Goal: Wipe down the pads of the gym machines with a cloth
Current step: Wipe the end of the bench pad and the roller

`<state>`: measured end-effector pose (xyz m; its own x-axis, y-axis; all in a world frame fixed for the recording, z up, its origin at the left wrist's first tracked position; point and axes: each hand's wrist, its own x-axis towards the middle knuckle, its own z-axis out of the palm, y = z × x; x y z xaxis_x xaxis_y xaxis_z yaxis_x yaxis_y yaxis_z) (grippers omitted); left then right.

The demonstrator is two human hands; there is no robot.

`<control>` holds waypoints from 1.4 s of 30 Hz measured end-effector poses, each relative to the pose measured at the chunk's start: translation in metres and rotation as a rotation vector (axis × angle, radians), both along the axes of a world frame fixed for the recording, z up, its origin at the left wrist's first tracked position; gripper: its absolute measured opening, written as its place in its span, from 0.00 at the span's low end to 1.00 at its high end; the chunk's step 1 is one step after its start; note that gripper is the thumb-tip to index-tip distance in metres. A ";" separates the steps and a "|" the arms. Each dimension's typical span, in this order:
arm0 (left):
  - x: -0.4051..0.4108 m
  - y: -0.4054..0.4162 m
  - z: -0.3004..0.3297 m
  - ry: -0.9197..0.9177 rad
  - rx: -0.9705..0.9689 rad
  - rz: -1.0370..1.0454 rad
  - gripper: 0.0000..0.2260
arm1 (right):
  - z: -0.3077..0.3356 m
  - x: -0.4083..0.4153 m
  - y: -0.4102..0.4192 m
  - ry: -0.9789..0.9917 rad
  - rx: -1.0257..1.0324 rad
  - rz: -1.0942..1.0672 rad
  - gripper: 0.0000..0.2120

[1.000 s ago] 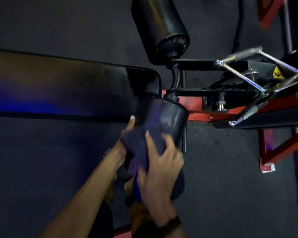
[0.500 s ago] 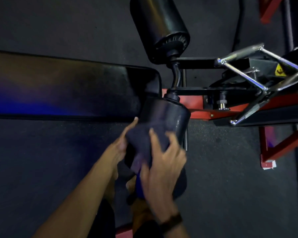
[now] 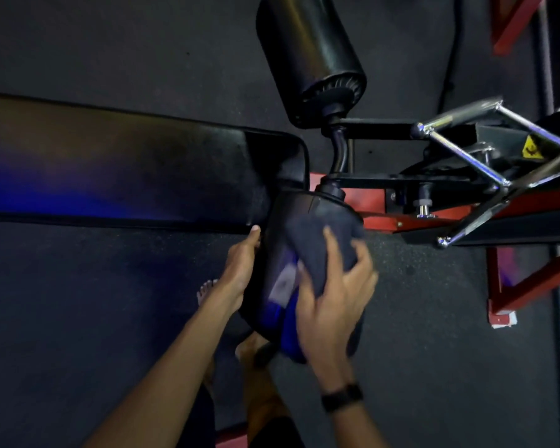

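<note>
Black bench pad (image 3: 143, 176) (long) touches the roller pad (image 3: 282, 227)

Gym, dimly lit. Shown by dark speckled rubber floor (image 3: 78, 318), long black padded bench (image 3: 126, 169), two black cylindrical roller pads (image 3: 307, 56) mounted on black bar, red steel frame (image 3: 527, 279), chrome handle rods (image 3: 466, 150), yellow warning sticker (image 3: 531, 148) seen on machine.

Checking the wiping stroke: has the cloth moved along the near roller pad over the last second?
Yes. The cloth, under the right hand, has slid up the roller pad toward its end by the red frame.
</note>
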<state>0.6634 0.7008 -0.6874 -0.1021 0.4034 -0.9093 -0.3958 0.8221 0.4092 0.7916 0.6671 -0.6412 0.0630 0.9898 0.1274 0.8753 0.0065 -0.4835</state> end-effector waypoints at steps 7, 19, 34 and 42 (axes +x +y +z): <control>0.008 0.002 -0.019 -0.001 0.048 -0.043 0.45 | 0.004 -0.004 0.050 0.045 0.053 -0.056 0.25; -0.002 0.016 0.000 -0.106 0.021 -0.111 0.32 | 0.003 -0.009 -0.038 0.018 -0.074 0.001 0.33; 0.007 0.004 0.026 0.282 0.122 -0.348 0.38 | 0.012 -0.013 -0.048 -0.020 -0.113 -0.060 0.37; -0.002 0.024 -0.006 -0.209 0.122 -0.087 0.31 | 0.007 -0.015 0.098 -0.109 0.043 -0.169 0.28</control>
<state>0.6619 0.7249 -0.6936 0.1233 0.5103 -0.8511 -0.4122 0.8065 0.4239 0.7762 0.7654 -0.6339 0.2115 0.9597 0.1849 0.9128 -0.1264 -0.3882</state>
